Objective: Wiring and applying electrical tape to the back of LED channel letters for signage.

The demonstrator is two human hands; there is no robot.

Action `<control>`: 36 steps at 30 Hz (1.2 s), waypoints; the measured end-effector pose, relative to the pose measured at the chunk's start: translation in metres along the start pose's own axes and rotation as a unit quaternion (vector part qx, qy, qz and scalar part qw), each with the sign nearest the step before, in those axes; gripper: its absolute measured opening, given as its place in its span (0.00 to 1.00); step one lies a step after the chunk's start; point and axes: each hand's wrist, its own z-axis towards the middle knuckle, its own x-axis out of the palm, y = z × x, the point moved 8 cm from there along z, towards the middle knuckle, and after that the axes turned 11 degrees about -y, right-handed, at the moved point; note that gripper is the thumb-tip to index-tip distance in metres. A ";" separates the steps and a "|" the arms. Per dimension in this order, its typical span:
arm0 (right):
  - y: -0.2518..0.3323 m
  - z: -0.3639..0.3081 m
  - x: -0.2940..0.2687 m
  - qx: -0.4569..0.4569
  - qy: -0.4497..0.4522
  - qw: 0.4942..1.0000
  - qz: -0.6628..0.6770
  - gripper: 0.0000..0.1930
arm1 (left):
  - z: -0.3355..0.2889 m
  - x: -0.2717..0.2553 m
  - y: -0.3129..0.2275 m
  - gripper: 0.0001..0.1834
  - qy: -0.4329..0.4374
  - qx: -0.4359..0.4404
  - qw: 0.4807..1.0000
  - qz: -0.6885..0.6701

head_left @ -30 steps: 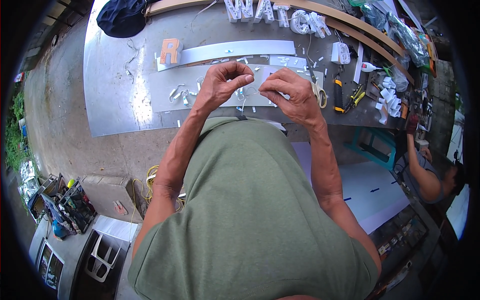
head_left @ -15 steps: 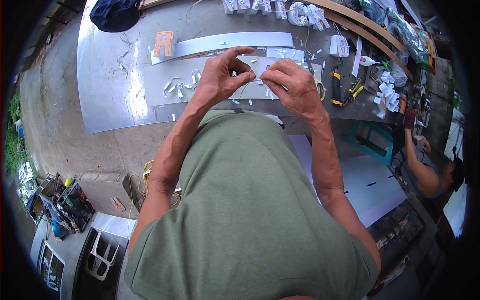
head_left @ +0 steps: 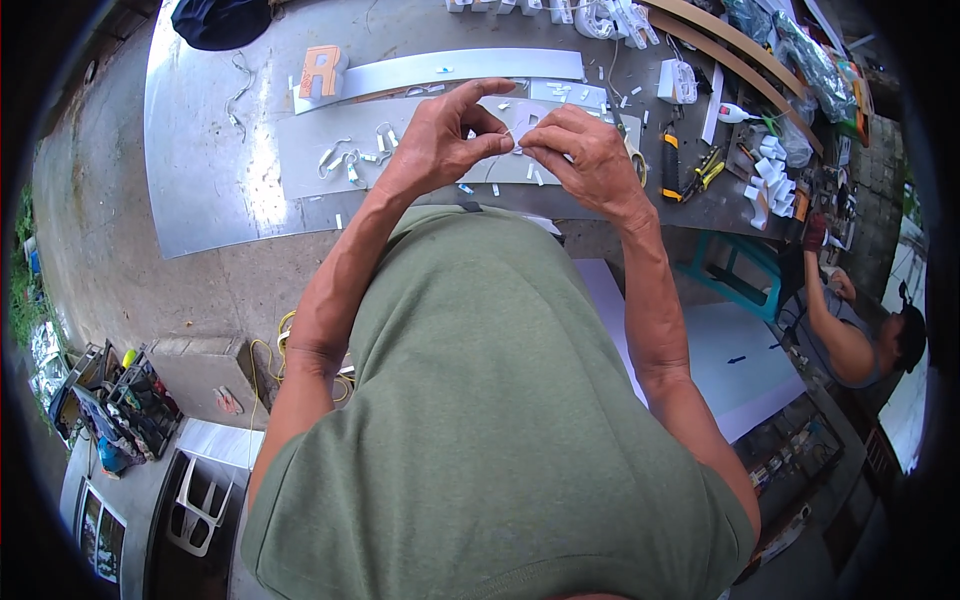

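Observation:
Over the metal worktable, my left hand [head_left: 445, 140] pinches a thin wire [head_left: 487, 168] between thumb and index finger. My right hand [head_left: 588, 160] is closed in a pinch close by, its fingertips at the same wire. The wire's loose end curves down below the fingertips. Beneath both hands lies a grey sheet [head_left: 300, 165] with small white scraps. Left of my left hand is a tangled string of small white LED modules [head_left: 352, 160]. Beyond it stands a block letter [head_left: 320, 72] with an orange-brown face, beside a long white strip [head_left: 450, 68].
A black-and-yellow cutter [head_left: 670, 165], yellow-handled pliers [head_left: 708, 170], a white bottle [head_left: 735, 113] and white letter pieces [head_left: 768, 185] lie to the right. A teal stool [head_left: 735, 278] stands below the table edge. Another person [head_left: 850, 335] works at far right. A dark cap [head_left: 222, 22] sits at back left.
The view has shifted slightly, so the table appears a little higher and further left. My hands stay close together at the wire, their tips marginally nearer each other.

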 end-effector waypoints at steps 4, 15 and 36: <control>0.004 0.001 -0.003 -0.008 -0.005 1.000 0.002 0.03 | 0.001 0.003 0.004 0.32 0.015 -0.013 1.000 -0.024; -0.001 -0.003 -0.004 0.013 -0.025 0.999 0.019 0.05 | -0.002 0.015 0.024 0.18 0.078 -0.115 0.983 -0.120; -0.006 -0.010 -0.007 0.072 -0.044 0.994 0.072 0.05 | -0.004 0.016 0.016 0.15 0.051 -0.128 0.986 -0.090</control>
